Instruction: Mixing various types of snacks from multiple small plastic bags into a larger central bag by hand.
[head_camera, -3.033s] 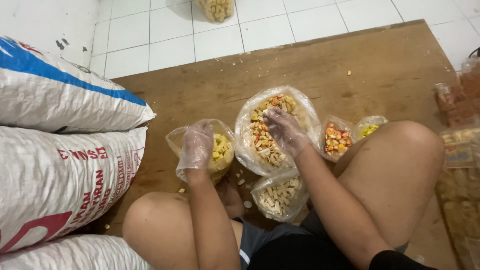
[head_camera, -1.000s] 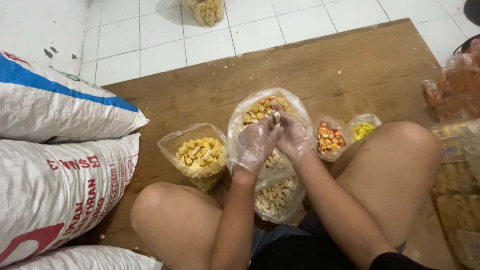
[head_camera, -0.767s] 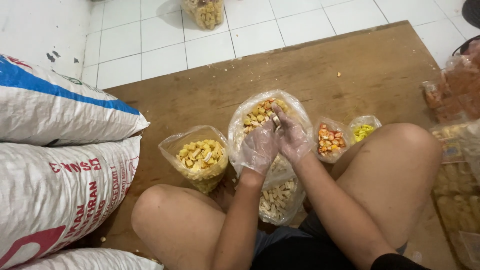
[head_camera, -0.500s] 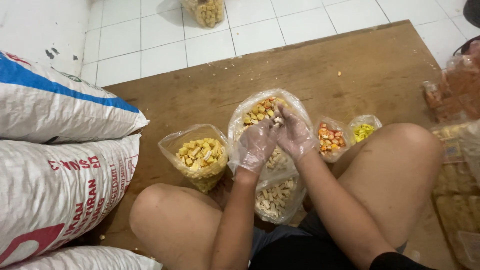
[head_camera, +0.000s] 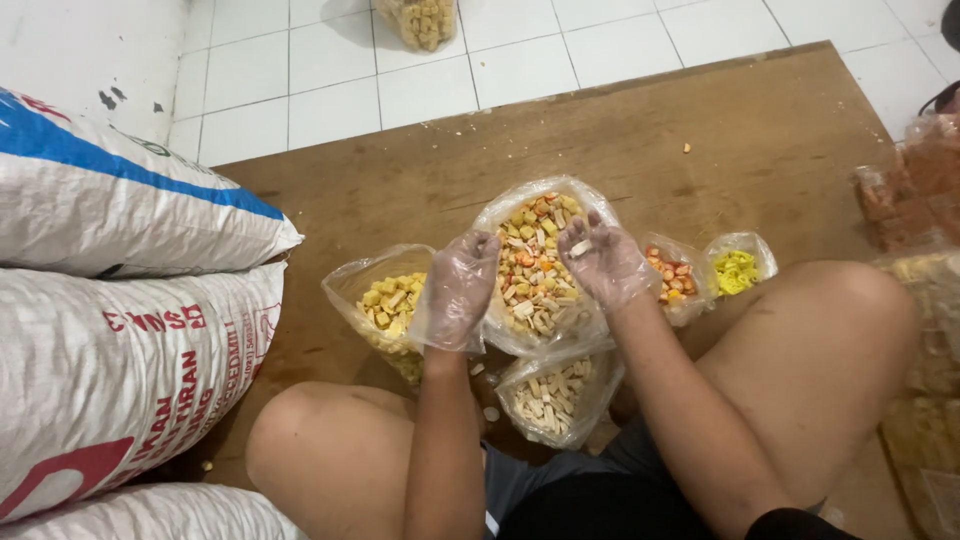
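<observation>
Left hand (head_camera: 460, 290), gloved, fingers loosely curled and holding nothing, rests at the edge of the mixed-snack bag (head_camera: 535, 300) on the wooden board (head_camera: 600, 130). Right hand (head_camera: 605, 262) cups pale pieces (head_camera: 580, 247). White sacks (head_camera: 130, 300) with blue band and red print lie left.

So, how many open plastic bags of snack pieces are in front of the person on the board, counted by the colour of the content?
Mixed colours, between the hands: 1
Yellow cubes: 1
Pale sticks: 1
Orange and red pieces: 1
Bright yellow-green pieces: 1
Total: 5 bags on the board.
</observation>
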